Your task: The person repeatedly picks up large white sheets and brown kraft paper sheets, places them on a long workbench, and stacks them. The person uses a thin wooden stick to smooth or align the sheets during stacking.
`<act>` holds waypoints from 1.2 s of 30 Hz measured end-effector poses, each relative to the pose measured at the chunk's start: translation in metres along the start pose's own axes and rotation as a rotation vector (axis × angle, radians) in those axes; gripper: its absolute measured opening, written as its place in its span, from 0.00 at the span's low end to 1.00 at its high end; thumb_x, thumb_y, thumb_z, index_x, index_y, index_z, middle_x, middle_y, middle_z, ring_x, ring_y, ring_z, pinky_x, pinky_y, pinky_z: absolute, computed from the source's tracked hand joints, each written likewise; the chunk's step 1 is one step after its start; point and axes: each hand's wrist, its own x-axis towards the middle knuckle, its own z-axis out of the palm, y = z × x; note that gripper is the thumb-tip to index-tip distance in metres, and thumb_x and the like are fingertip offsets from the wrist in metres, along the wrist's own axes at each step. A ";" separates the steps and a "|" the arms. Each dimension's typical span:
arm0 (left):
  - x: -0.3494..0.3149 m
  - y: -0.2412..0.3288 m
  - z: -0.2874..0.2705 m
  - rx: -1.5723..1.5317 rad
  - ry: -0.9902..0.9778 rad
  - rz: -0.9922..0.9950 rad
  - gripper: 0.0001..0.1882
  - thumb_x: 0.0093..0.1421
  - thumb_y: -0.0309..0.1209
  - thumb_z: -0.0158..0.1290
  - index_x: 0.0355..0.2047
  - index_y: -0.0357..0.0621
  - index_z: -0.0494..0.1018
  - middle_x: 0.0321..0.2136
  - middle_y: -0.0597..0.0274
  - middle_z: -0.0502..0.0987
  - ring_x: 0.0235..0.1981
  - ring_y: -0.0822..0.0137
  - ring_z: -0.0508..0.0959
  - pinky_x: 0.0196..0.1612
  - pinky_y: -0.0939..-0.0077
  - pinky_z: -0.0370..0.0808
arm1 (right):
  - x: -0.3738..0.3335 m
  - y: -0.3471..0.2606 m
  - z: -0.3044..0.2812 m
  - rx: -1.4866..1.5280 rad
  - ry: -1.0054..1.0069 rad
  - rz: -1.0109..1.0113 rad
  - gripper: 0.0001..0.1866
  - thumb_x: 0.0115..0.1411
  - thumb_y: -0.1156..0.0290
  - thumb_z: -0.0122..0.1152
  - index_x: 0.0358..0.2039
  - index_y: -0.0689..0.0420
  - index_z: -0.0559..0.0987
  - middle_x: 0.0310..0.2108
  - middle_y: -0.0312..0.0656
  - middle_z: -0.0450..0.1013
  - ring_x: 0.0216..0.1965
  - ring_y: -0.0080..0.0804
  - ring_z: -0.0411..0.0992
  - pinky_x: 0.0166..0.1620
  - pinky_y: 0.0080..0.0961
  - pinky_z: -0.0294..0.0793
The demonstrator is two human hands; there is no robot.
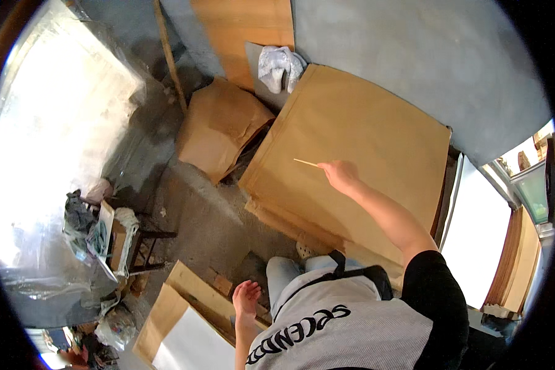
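Observation:
A thin pale wooden stick (306,163) is pinched in my right hand (340,175), its free end pointing left. Below it lies a wide, flat stack covered with brown paper (364,135); I cannot tell whether the stick touches the paper. My left hand (246,297) hangs low at my left side with its fingers apart and slightly curled, holding nothing. Nearest to that hand are some leaning tan boards (185,280) and a white sheet (194,345).
A crumpled brown sheet (222,123) rests left of the stack, with a white cloth (280,66) beyond. Farther left, a dark stool (148,250) stands beside cloths near plastic sheeting (55,135). To the right is a bright white panel (478,228); a grey wall (413,55) rises behind.

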 end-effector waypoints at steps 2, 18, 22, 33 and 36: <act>0.033 0.026 0.016 0.072 -0.046 -0.005 0.10 0.57 0.33 0.43 0.35 0.39 0.67 0.29 0.55 0.74 0.27 0.64 0.75 0.31 0.73 0.73 | 0.046 0.010 0.006 -0.064 -0.001 0.062 0.12 0.55 0.70 0.45 0.36 0.47 0.76 0.21 0.42 0.72 0.23 0.37 0.71 0.25 0.34 0.69; 0.332 0.203 0.018 0.796 -0.074 -0.254 0.08 0.56 0.26 0.40 0.34 0.39 0.67 0.23 0.57 0.74 0.22 0.66 0.75 0.22 0.74 0.73 | 0.155 -0.006 0.021 -0.158 -0.214 0.483 0.10 0.49 0.71 0.47 0.24 0.60 0.77 0.25 0.51 0.72 0.28 0.44 0.72 0.30 0.40 0.70; 0.368 0.229 0.047 0.826 -0.209 -0.280 0.07 0.56 0.29 0.41 0.32 0.40 0.67 0.22 0.58 0.73 0.22 0.66 0.75 0.22 0.74 0.73 | 0.204 -0.027 0.030 -0.081 -0.138 0.589 0.10 0.49 0.70 0.47 0.26 0.55 0.77 0.25 0.48 0.72 0.28 0.44 0.71 0.30 0.40 0.68; 0.395 0.221 0.042 0.848 -0.244 -0.446 0.09 0.55 0.32 0.46 0.33 0.40 0.67 0.22 0.58 0.73 0.20 0.66 0.75 0.22 0.75 0.73 | 0.201 -0.007 0.023 -0.193 -0.184 0.594 0.12 0.51 0.69 0.46 0.33 0.44 0.77 0.25 0.44 0.72 0.29 0.40 0.71 0.29 0.36 0.69; 0.385 0.228 0.066 0.846 -0.267 -0.386 0.08 0.54 0.32 0.47 0.32 0.41 0.67 0.20 0.58 0.73 0.18 0.66 0.74 0.20 0.75 0.73 | 0.211 -0.018 0.029 -0.070 -0.119 0.577 0.11 0.51 0.68 0.46 0.33 0.45 0.77 0.26 0.43 0.72 0.30 0.42 0.71 0.30 0.36 0.70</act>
